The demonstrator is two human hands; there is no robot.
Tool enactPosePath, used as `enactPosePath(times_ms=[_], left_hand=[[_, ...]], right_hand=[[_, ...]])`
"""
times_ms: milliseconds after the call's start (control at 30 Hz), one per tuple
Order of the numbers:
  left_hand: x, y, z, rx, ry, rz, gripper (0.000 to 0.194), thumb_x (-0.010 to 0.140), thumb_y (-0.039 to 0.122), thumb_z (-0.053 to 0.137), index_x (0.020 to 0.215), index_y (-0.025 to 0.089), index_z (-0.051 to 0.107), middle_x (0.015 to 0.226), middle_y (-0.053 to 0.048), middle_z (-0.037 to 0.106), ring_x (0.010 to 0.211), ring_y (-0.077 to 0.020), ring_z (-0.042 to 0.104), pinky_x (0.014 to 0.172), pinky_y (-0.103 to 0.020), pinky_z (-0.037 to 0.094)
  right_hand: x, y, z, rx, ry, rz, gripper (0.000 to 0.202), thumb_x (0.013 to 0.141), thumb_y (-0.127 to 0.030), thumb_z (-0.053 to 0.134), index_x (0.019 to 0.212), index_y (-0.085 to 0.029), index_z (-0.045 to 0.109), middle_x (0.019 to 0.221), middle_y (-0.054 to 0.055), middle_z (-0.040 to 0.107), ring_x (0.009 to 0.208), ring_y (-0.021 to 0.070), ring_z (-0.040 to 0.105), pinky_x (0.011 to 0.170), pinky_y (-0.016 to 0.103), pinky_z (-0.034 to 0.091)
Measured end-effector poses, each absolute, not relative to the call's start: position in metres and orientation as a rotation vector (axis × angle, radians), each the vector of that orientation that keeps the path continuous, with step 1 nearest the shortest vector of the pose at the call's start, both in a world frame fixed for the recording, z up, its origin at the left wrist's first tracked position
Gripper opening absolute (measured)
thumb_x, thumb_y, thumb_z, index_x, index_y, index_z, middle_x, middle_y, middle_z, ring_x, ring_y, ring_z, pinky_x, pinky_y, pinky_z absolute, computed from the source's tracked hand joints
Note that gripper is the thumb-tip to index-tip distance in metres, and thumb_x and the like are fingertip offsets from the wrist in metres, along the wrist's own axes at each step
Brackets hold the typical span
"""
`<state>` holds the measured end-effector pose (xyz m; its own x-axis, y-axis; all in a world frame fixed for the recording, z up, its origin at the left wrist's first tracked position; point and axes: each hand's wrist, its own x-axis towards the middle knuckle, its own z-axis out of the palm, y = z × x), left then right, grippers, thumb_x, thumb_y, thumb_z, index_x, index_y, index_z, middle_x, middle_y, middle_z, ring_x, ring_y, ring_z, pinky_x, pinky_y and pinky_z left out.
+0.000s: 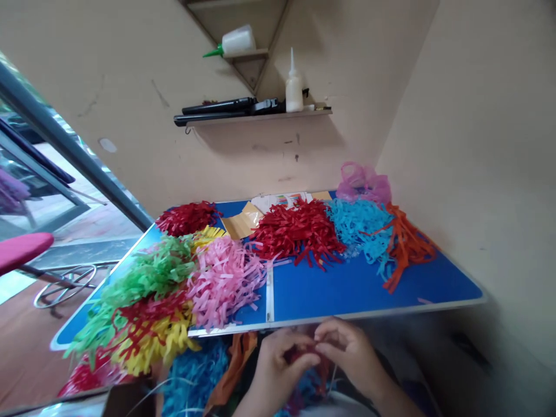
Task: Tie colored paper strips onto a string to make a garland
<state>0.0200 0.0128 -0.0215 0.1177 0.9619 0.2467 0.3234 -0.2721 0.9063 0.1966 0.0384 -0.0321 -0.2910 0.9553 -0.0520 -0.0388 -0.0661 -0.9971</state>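
Just below the table's front edge, my left hand (282, 360) and my right hand (350, 347) are held close together. Thumb and fingers of each are bent in a pinch on a dark red fringed strip (322, 370), which hangs down between them; its upper end is partly hidden by the fingers. Blue fringe (197, 370) and an orange strip (237, 362) lie below the table edge, left of my left hand. On the table nearest to my hands is a pile of pink fringed strips (223, 284).
The blue folding table (347, 289) bears green (152, 272), yellow (156, 341), red (295, 231), light blue (360, 226) and orange fringe (408, 243). A pink plastic bag (362, 184) sits at the back. Glue bottles (294, 92) stand and lie on wall shelves. A pink stool (24, 250) is at left.
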Motion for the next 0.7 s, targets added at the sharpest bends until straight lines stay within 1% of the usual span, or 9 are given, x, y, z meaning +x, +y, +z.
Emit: enactPosePath(times_ms=[133, 200, 267, 333, 367, 433, 500, 567, 700], left_hand=[[0.016, 0.009, -0.011, 1.67, 1.215, 1.085, 0.015, 0.08, 0.034, 0.074, 0.076, 0.019, 0.075, 0.074, -0.004, 0.072, 0.071, -0.0161, 0.067, 0.067, -0.023, 0.049], [0.01, 0.006, -0.004, 1.667, 1.188, 1.012, 0.017, 0.083, 0.033, 0.071, 0.075, 0.019, 0.073, 0.075, -0.003, 0.071, 0.073, -0.0161, 0.066, 0.069, -0.023, 0.049], [0.003, 0.003, -0.001, 1.691, 1.213, 0.948, 0.02, 0.087, 0.032, 0.065, 0.074, 0.019, 0.072, 0.073, -0.002, 0.07, 0.071, -0.0153, 0.066, 0.068, -0.023, 0.05], [-0.002, -0.002, -0.003, 1.767, 1.27, 0.969, 0.014, 0.088, 0.031, 0.064, 0.084, 0.021, 0.072, 0.083, -0.003, 0.073, 0.078, -0.0164, 0.068, 0.071, -0.024, 0.052], [-0.003, -0.004, -0.005, 1.837, 1.283, 1.019, 0.012, 0.087, 0.031, 0.066, 0.093, 0.022, 0.071, 0.091, -0.003, 0.074, 0.085, -0.0176, 0.069, 0.078, -0.026, 0.053], [0.0, -0.008, -0.01, 2.018, 1.26, 1.186, 0.02, 0.084, 0.026, 0.07, 0.104, 0.024, 0.067, 0.099, -0.002, 0.074, 0.093, -0.0176, 0.069, 0.096, -0.032, 0.048], [0.004, -0.011, -0.015, 2.186, 1.215, 1.351, 0.017, 0.085, 0.017, 0.067, 0.1, 0.024, 0.065, 0.092, 0.001, 0.073, 0.089, -0.0141, 0.069, 0.107, -0.035, 0.039], [0.007, -0.012, -0.017, 2.289, 1.188, 1.436, 0.017, 0.086, 0.008, 0.061, 0.092, 0.023, 0.063, 0.084, 0.003, 0.071, 0.08, -0.0105, 0.068, 0.109, -0.032, 0.036], [0.01, -0.012, -0.019, 2.389, 1.22, 1.42, 0.018, 0.087, 0.006, 0.06, 0.095, 0.022, 0.061, 0.087, 0.002, 0.071, 0.081, -0.0108, 0.067, 0.11, -0.033, 0.034]], right_hand=[[0.199, 0.031, -0.025, -1.027, -1.532, 1.276, 0.007, 0.068, -0.016, 0.075, 0.066, -0.02, 0.069, 0.07, 0.002, 0.068, 0.065, 0.0173, 0.062, 0.062, 0.026, 0.047], [0.2, 0.03, -0.022, -1.01, -1.585, 1.285, 0.009, 0.069, -0.018, 0.076, 0.064, -0.02, 0.069, 0.067, 0.001, 0.066, 0.065, 0.0173, 0.061, 0.064, 0.027, 0.047], [0.199, 0.029, -0.021, -1.013, -1.557, 1.371, 0.011, 0.071, -0.024, 0.077, 0.066, -0.02, 0.068, 0.065, 0.0, 0.064, 0.063, 0.0167, 0.06, 0.063, 0.027, 0.048], [0.197, 0.027, -0.022, -1.025, -1.518, 1.395, 0.01, 0.073, -0.026, 0.075, 0.069, -0.02, 0.068, 0.068, 0.0, 0.064, 0.063, 0.0161, 0.06, 0.062, 0.027, 0.049], [0.194, 0.026, -0.022, -1.027, -1.52, 1.366, 0.008, 0.073, -0.024, 0.074, 0.071, -0.02, 0.067, 0.07, 0.0, 0.065, 0.064, 0.0159, 0.061, 0.062, 0.026, 0.049], [0.19, 0.022, -0.02, -1.026, -1.569, 1.251, 0.003, 0.073, -0.018, 0.07, 0.075, -0.02, 0.068, 0.075, 0.001, 0.067, 0.068, 0.0161, 0.062, 0.064, 0.025, 0.049], [0.188, 0.019, -0.017, -1.029, -1.627, 1.124, 0.01, 0.074, -0.012, 0.066, 0.078, -0.021, 0.068, 0.076, 0.0, 0.068, 0.07, 0.016, 0.063, 0.067, 0.025, 0.05], [0.187, 0.017, -0.012, -1.021, -1.68, 1.002, 0.013, 0.074, -0.009, 0.064, 0.079, -0.021, 0.068, 0.076, 0.0, 0.069, 0.07, 0.0156, 0.064, 0.069, 0.024, 0.05], [0.189, 0.014, -0.007, -0.98, -1.741, 0.833, 0.014, 0.075, -0.008, 0.064, 0.078, -0.021, 0.067, 0.075, 0.0, 0.07, 0.07, 0.0148, 0.065, 0.068, 0.022, 0.049]])
